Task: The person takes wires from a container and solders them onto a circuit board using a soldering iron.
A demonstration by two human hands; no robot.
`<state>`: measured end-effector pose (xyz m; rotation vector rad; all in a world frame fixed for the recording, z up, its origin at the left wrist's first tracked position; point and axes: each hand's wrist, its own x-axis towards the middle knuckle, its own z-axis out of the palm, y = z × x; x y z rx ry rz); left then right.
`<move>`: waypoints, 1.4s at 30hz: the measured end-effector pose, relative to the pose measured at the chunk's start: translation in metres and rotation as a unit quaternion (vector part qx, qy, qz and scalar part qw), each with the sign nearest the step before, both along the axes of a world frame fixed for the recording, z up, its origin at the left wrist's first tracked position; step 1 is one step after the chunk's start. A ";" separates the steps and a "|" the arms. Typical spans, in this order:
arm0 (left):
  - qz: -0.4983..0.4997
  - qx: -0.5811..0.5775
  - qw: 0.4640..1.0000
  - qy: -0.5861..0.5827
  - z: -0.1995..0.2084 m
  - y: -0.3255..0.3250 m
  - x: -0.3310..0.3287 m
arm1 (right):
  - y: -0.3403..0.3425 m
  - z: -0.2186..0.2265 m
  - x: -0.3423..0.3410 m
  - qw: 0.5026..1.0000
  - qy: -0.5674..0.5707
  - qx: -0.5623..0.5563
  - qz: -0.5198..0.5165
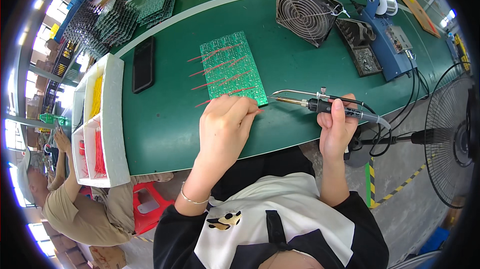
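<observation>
A green circuit board (252, 80) lies on the green bench top before me, with several thin red wires (199, 87) running across it and jutting past its left edge. At the board's near edge, my left hand (222, 124) is closed in a pinch; a short red wire end (260, 111) shows at the fingertips. My right hand (336, 131) grips a soldering iron (313, 105) with a thin curved metal tube mounted above it. The iron's tip points left, close to the board's near right corner and apart from my left fingers. My left fingers hide part of the board's near edge.
Left, a white foam box (118, 124) holds yellow and red wires beside a black phone (144, 64). A square fan (302, 14), an iron stand (361, 51) and a blue soldering unit (389, 46) stand at back right. A co-worker (85, 209) sits left; a floor fan (450, 134) stands right.
</observation>
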<state>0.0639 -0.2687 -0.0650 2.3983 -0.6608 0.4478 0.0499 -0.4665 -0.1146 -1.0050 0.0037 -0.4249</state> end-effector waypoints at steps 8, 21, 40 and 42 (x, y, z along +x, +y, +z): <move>0.077 -0.038 0.994 -0.062 -0.023 -0.004 0.001 | 0.000 -0.001 -0.001 1.000 0.003 -0.004 0.007; 0.072 -0.084 0.992 -0.067 -0.034 -0.002 0.002 | 0.007 0.002 -0.002 0.999 0.029 -0.027 -0.014; 0.088 -0.079 0.990 -0.082 -0.036 -0.002 0.001 | 0.017 0.003 -0.005 0.997 0.032 -0.062 -0.030; 0.087 -0.080 0.990 -0.078 -0.036 -0.003 0.001 | 0.017 0.004 -0.004 0.994 0.042 -0.099 -0.035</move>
